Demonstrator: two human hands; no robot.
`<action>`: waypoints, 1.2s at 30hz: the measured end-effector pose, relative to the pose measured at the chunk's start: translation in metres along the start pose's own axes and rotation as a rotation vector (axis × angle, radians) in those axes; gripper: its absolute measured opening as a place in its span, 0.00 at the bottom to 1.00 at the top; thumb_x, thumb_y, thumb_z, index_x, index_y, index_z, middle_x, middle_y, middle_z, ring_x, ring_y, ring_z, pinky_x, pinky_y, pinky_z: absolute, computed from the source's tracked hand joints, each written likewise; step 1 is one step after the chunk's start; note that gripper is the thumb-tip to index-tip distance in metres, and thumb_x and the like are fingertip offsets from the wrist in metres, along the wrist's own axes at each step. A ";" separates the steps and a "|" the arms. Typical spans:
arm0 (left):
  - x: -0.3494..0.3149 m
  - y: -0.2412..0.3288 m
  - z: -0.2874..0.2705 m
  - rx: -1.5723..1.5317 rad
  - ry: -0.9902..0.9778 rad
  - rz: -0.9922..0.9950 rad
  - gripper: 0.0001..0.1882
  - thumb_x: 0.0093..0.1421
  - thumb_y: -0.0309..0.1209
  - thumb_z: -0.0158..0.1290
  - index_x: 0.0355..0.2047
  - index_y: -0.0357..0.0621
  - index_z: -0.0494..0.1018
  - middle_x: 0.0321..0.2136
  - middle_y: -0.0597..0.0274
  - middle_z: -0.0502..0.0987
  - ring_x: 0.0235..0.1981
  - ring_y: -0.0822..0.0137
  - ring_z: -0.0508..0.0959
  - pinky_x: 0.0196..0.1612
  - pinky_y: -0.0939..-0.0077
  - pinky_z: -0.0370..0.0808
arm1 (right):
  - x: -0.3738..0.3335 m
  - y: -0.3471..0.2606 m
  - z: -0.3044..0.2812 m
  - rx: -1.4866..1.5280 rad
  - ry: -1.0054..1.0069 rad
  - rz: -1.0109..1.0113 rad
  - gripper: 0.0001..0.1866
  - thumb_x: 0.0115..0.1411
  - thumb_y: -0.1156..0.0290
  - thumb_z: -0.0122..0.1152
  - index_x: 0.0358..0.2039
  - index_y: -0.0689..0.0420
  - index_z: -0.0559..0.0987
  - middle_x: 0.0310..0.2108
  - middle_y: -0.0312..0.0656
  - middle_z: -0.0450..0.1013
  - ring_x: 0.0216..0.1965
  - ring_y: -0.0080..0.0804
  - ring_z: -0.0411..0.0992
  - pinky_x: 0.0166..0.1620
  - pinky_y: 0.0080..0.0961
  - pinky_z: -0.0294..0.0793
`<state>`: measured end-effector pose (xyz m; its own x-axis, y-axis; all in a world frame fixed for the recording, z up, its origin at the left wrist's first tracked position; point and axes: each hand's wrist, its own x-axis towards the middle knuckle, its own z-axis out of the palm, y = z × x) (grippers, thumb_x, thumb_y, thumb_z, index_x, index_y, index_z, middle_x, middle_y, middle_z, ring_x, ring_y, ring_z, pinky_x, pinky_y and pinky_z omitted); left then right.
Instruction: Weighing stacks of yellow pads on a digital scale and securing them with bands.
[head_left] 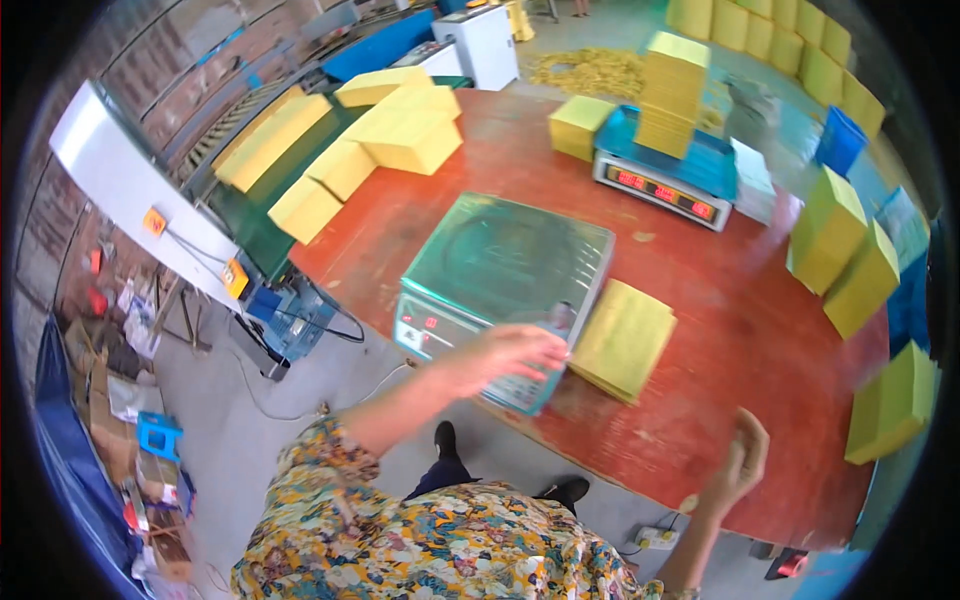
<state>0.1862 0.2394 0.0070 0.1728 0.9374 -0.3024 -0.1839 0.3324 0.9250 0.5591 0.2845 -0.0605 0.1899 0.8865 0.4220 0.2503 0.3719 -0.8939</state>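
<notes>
My left hand (515, 352) is over the near edge of a scale with a teal plate (500, 250), its fingers blurred and pointing right. A small dark grey thing (562, 318) shows just beyond the fingertips; I cannot make out its kind or whether the hand holds it. Beside the scale, on the right, lies a low stack of yellow paper sheets (625, 340), just past the left fingers. Over the near right part of the red table (690, 420) is my right hand (745, 455), fingers loosely bent and apart from the thumb, holding nothing.
A second scale (660, 185) carries a tall yellow paper stack (672, 95). Yellow paper blocks (415, 130) stand at the far left, and more (845, 250) line the right edge. A white machine housing (140, 190) is at the left. A cable (270, 415) runs across the floor.
</notes>
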 end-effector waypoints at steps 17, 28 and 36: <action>-0.125 0.040 -0.404 0.125 0.510 0.086 0.22 0.68 0.40 0.47 0.56 0.37 0.69 0.50 0.52 0.76 0.49 0.63 0.77 0.51 0.67 0.74 | -0.005 -0.196 0.501 0.074 -0.897 -0.258 0.18 0.58 0.78 0.58 0.50 0.60 0.75 0.40 0.45 0.76 0.42 0.36 0.77 0.43 0.27 0.76; -0.018 0.087 -0.432 0.210 0.384 0.143 0.21 0.66 0.37 0.52 0.53 0.36 0.72 0.48 0.59 0.77 0.52 0.70 0.74 0.57 0.72 0.68 | 0.217 -0.091 0.743 -0.478 -0.487 -0.354 0.26 0.61 0.54 0.55 0.55 0.58 0.72 0.51 0.51 0.74 0.53 0.48 0.72 0.54 0.42 0.70; 0.029 0.121 -0.427 0.363 0.662 0.348 0.22 0.62 0.37 0.56 0.51 0.34 0.72 0.49 0.49 0.76 0.50 0.61 0.76 0.54 0.69 0.71 | 0.217 -0.076 0.747 -0.569 -0.800 -0.276 0.23 0.64 0.51 0.49 0.44 0.56 0.79 0.45 0.50 0.75 0.49 0.48 0.73 0.52 0.43 0.71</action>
<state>-0.2441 0.3513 0.0124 -0.4619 0.8857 0.0467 0.2216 0.0642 0.9730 -0.1279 0.6546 -0.0137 -0.5806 0.7914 0.1913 0.6432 0.5899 -0.4882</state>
